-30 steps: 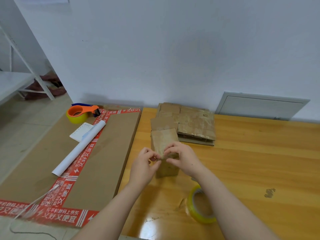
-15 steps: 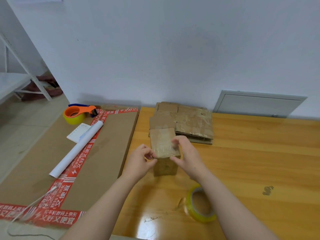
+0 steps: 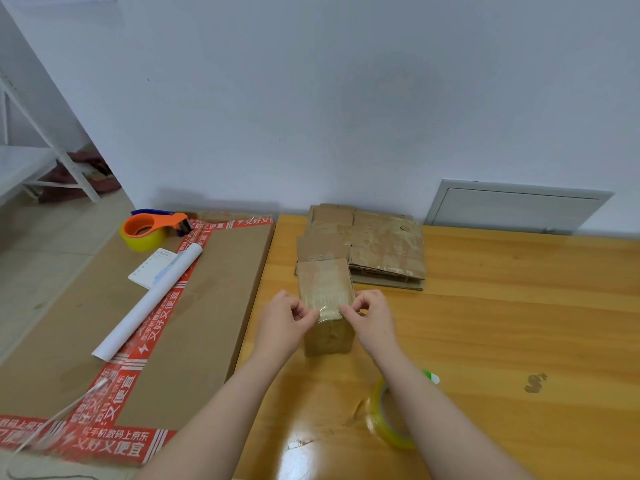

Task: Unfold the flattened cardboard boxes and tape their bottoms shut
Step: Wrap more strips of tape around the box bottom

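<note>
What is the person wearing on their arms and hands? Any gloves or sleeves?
Nothing at all. The left hand and the right hand have no gloves. Both forearms are bare all the way down to the bottom edge of the picture, with no sleeves, watch or bracelet in view.

left hand (image 3: 285,318), right hand (image 3: 372,318), fingertips pinching

The small brown box (image 3: 326,336) stands on the tabletop (image 3: 502,323), clear tape (image 3: 325,299) across its top face. Flattened boxes (image 3: 384,251) lie stacked just behind.
</note>
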